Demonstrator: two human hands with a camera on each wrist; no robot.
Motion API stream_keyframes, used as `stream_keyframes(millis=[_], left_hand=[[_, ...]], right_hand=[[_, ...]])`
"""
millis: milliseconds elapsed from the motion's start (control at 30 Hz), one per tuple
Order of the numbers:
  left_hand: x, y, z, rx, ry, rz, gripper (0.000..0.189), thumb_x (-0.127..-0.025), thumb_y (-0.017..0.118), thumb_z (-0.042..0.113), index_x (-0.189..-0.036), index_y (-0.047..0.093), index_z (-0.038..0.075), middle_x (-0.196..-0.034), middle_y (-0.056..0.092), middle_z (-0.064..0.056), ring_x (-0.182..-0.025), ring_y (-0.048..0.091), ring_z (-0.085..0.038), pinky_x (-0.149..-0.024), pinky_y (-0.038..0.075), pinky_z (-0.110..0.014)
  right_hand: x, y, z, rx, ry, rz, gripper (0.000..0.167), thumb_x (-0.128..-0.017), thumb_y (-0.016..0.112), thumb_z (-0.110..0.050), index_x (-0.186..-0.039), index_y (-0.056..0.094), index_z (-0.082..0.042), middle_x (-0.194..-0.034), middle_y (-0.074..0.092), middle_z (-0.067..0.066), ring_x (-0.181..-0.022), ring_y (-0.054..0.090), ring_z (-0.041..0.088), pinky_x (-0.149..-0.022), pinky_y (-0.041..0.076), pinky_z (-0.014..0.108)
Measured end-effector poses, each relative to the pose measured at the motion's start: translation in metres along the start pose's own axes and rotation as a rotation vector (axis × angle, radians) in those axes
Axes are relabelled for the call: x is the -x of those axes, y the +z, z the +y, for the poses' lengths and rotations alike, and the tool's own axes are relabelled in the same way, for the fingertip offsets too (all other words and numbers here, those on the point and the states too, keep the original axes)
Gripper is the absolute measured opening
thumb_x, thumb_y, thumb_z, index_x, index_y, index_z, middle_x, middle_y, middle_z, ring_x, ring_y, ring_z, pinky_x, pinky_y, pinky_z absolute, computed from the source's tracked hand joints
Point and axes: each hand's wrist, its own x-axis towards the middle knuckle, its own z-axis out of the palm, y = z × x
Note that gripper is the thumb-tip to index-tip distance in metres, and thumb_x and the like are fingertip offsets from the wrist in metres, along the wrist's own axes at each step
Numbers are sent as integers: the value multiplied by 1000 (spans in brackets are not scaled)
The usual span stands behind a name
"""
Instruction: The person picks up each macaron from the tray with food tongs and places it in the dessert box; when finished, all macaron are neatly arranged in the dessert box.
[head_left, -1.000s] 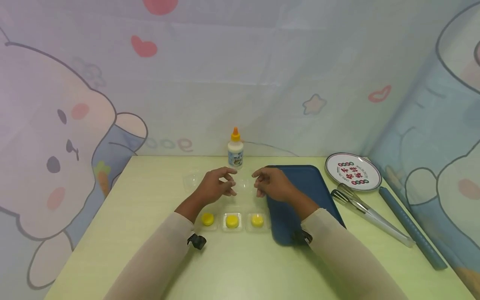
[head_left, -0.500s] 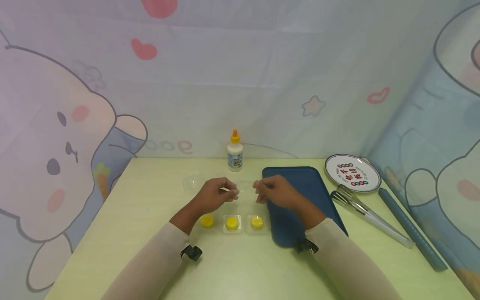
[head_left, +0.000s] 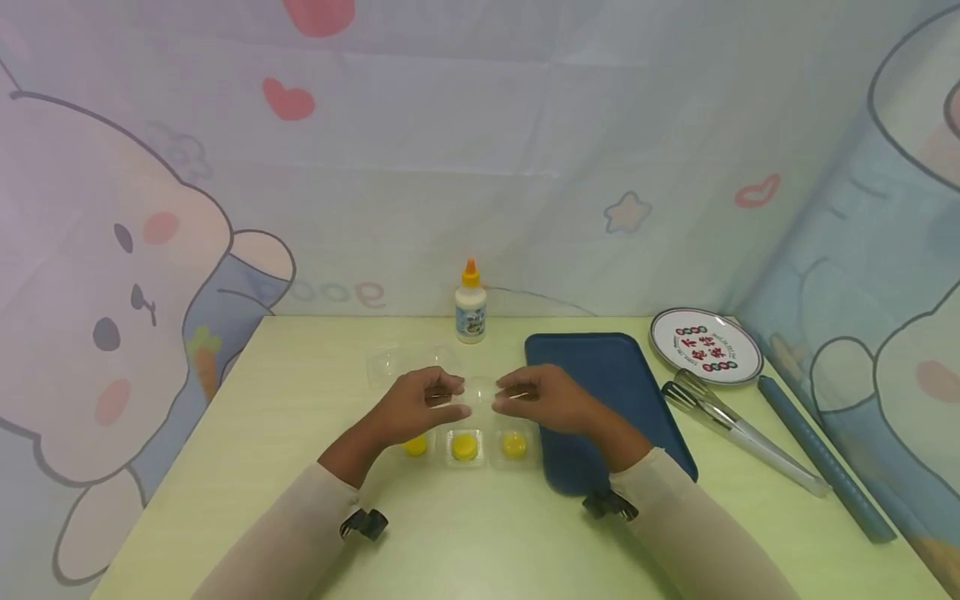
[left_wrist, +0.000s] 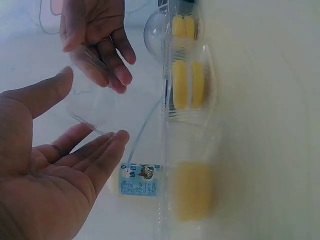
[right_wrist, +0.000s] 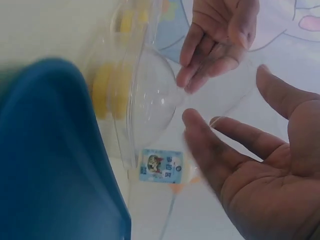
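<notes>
Between my two hands is a clear domed plastic lid [head_left: 480, 393], nearly invisible against the table. My left hand [head_left: 423, 407] holds its left edge between thumb and fingers. From the other side my right hand [head_left: 549, 400] holds the right edge likewise. Just below stands a row of clear boxes, each with a yellow macaron. The middle macaron [head_left: 465, 447] sits in a ridged base with its top uncovered. A clear dome [right_wrist: 155, 100] covers the right macaron [head_left: 514, 444]. The left macaron [head_left: 416, 445] is partly hidden by my left hand.
More clear lids [head_left: 387, 365] lie at the back left. A glue-type bottle [head_left: 470, 312] with an orange tip stands at the back. To the right are a dark blue tray [head_left: 592, 358], a white plate [head_left: 705, 346], metal tongs [head_left: 750, 437] and a blue-grey rod [head_left: 825, 458].
Both hands have come nearer to me with the clear lid, from behind the boxes to just above the macaron row. Thumbs and fingers have spread further apart along the lid's edges.
</notes>
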Motion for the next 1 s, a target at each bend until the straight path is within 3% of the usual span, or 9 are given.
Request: stream_keyframes(millis=[200, 433, 633, 1000], left_hand=[[12, 6, 2, -16, -21, 35, 56, -92, 90, 23, -137, 67, -1, -144, 69, -21, -142, 63, -44, -124, 48, -55], [22, 11, 8, -119, -27, 135, 62, -82, 98, 24, -135, 71, 7, -142, 71, -12, -140, 63, -38, -120, 49, -61], [31, 16, 8, -132, -40, 122, 66, -79, 100, 21, -136, 70, 5, -146, 68, -11, -146, 57, -40, -121, 46, -64], [36, 25, 0, -215, -46, 120, 65, -76, 102, 20, -131, 71, 4, -146, 63, -16, -147, 50, -42, -121, 45, -64]], right_hand=[[5, 10, -2, 116, -62, -3, 53, -102, 80, -29, -144, 67, -1, -145, 71, 18, -137, 68, 38, -116, 55, 57], [11, 18, -11, 150, -87, 10, 59, -101, 80, -23, -150, 62, 3, -156, 63, 21, -150, 56, 42, -122, 48, 62], [14, 26, -12, 139, -71, 2, 65, -95, 86, -25, -149, 63, 3, -153, 65, 20, -149, 57, 41, -123, 46, 61], [14, 39, 1, 194, -113, 6, 62, -94, 88, -26, -144, 66, 3, -150, 67, 19, -146, 60, 40, -121, 49, 59]])
